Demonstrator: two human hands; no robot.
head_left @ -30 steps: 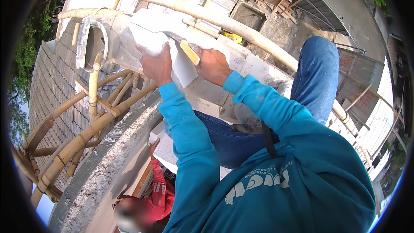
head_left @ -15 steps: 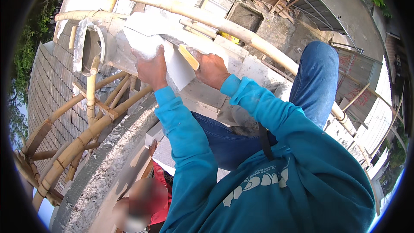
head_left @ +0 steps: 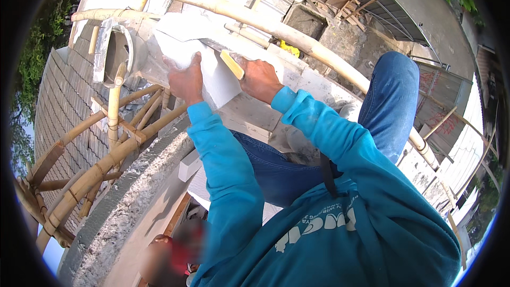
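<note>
A white lightweight concrete block (head_left: 222, 86) lies on the planks in front of me. My left hand (head_left: 186, 81) grips its near left side, thumb pointing up and the other fingers partly hidden. Closed around the pale yellow handle of a handsaw (head_left: 231, 65) is my right hand (head_left: 262, 81), just right of the block. The saw's blade runs away from me to the left, against the block's top; bright glare hides part of the contact. Left of the block stands a bucket (head_left: 139, 56), with a notched trowel (head_left: 101, 50) at its rim.
Bamboo poles (head_left: 228, 9) cross beyond the block, and a bamboo frame (head_left: 95, 180) stands at left above a tiled roof (head_left: 66, 101). A rough concrete wall edge (head_left: 117, 223) runs below left. Another person (head_left: 178, 252) in red is at bottom left. A yellow package (head_left: 289, 48) lies beyond.
The saw handle and my right hand have shifted slightly against the block. My left hand keeps its grip. The person at bottom left has moved lower in the view.
</note>
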